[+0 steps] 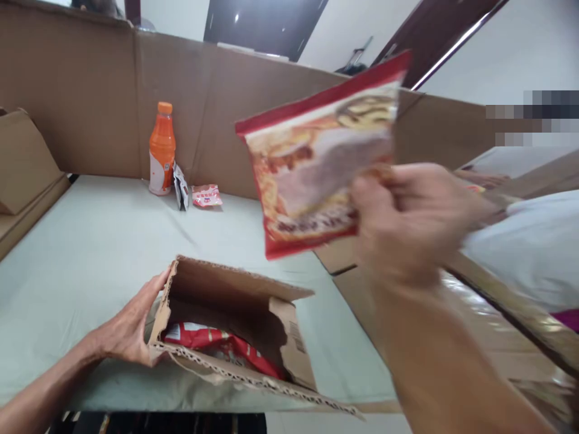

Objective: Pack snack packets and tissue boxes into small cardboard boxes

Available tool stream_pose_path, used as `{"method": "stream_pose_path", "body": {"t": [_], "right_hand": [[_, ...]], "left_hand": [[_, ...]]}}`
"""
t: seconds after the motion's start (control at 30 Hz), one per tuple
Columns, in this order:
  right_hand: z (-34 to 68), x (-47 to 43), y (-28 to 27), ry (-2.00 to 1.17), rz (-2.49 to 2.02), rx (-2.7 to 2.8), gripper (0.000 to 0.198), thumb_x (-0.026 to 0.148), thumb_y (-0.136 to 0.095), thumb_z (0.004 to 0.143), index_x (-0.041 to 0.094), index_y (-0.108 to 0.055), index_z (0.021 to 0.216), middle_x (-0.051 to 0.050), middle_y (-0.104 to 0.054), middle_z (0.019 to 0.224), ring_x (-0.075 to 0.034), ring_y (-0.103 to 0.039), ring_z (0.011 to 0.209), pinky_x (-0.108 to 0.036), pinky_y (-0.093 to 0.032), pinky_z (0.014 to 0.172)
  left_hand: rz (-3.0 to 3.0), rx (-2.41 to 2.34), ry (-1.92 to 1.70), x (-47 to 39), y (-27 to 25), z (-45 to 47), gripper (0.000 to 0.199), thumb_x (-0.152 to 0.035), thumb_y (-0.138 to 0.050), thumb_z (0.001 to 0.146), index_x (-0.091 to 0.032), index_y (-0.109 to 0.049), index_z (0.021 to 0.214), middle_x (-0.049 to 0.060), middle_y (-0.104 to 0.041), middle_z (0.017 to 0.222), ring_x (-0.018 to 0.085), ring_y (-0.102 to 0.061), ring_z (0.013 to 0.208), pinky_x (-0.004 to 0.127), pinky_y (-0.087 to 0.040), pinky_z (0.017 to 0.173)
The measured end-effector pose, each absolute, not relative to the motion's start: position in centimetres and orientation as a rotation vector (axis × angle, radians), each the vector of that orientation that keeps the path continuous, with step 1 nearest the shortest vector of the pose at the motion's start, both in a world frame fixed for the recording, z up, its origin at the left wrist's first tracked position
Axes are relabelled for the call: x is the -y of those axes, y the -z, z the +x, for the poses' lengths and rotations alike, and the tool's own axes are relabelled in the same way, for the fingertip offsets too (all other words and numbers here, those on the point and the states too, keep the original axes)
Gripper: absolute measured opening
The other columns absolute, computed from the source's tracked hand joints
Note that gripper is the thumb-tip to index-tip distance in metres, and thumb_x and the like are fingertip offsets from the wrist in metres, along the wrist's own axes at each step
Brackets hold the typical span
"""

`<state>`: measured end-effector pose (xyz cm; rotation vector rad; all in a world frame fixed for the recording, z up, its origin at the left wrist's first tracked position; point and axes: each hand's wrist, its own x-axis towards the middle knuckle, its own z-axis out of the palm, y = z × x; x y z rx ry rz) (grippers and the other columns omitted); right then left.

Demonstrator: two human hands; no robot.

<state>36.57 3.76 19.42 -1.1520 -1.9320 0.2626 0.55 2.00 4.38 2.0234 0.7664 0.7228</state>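
My right hand [407, 211] pinches the lower right part of a red-edged food packet [312, 175] and holds it up above the table. The packet is tilted, slightly blurred, with a food picture and dark print. At the table's front edge lies a torn-edged cardboard box [298, 337], its open mouth turned toward me. My left hand [129, 328] grips the box's left side, the thumb at the lower corner and the fingers partly hidden behind it. Inside the box rests a red packet [217, 346], partly covered by the box's lower edge.
An orange-capped bottle [161, 150] stands near the back cardboard wall [217, 114]. Beside it are a small black-and-white packet [181, 188] and a small pink packet [207, 196]. Cardboard [27, 163] stands at the left. Another person's hand [484, 178] shows beyond the right wall.
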Motion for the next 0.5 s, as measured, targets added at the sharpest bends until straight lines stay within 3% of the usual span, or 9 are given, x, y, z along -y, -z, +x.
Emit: {"method": "stream_pose_path", "body": {"t": [0.13,0.23,0.3,0.37,0.43,0.5], "right_hand": [[33.9,-7.2,-21.2,-0.170,-1.153,1.841,0.025,0.043,-0.065,0.099,0.028,-0.079,0.113,-0.004,-0.081,0.101,-0.027,-0.076,0.097,-0.044,-0.063,0.084],[32.7,-6.9,-20.9,-0.111,-1.129,1.787,0.020,0.035,-0.062,0.101,0.025,-0.079,0.100,-0.003,-0.080,0.094,-0.021,-0.075,0.089,-0.037,-0.061,0.082],[32.5,-5.0,-20.0,-0.224,-1.066,2.005,0.016,0.029,-0.064,0.101,0.024,-0.079,0.096,-0.001,-0.081,0.091,-0.018,-0.075,0.083,-0.031,-0.060,0.078],[32.2,-2.6,-18.7,-0.434,-1.017,2.413,0.013,0.024,-0.070,0.097,0.023,-0.079,0.106,-0.003,-0.083,0.102,-0.019,-0.077,0.090,-0.030,-0.060,0.082],[31.4,-0.8,-17.0,-0.581,-1.073,2.760,0.027,0.022,-0.075,0.091,0.020,-0.077,0.119,-0.008,-0.081,0.116,-0.024,-0.076,0.103,-0.034,-0.060,0.089],[30.2,0.0,-15.0,-0.620,-1.216,2.952,0.021,0.019,-0.073,0.091,0.017,-0.078,0.111,-0.010,-0.081,0.109,-0.027,-0.076,0.100,-0.036,-0.059,0.087]], "left_hand": [[2.055,-0.789,-0.726,-1.9,-4.1,0.5,0.121,-0.061,-0.077,0.081,-0.028,-0.003,0.171,0.016,-0.013,0.178,0.051,-0.018,0.161,0.069,-0.019,0.131],[2.049,-0.794,-0.703,-2.1,-3.6,0.5,0.128,-0.056,-0.081,0.076,-0.030,0.001,0.171,0.016,-0.012,0.178,0.052,-0.018,0.160,0.071,-0.020,0.129],[2.056,-0.772,-0.689,-2.2,-3.2,0.4,0.133,-0.055,-0.084,0.072,-0.034,0.003,0.170,0.014,-0.012,0.178,0.053,-0.018,0.160,0.073,-0.022,0.128],[2.072,-0.730,-0.702,-2.2,-2.9,0.4,0.132,-0.054,-0.084,0.073,-0.040,0.005,0.169,0.011,-0.014,0.178,0.052,-0.020,0.160,0.075,-0.024,0.127],[2.079,-0.700,-0.741,-2.3,-2.7,0.4,0.130,-0.054,-0.083,0.074,-0.044,0.006,0.168,0.009,-0.015,0.178,0.052,-0.021,0.160,0.076,-0.025,0.125],[2.079,-0.691,-0.765,-2.3,-2.5,0.4,0.130,-0.056,-0.084,0.074,-0.046,0.006,0.168,0.009,-0.015,0.178,0.052,-0.022,0.159,0.076,-0.026,0.125]]}}
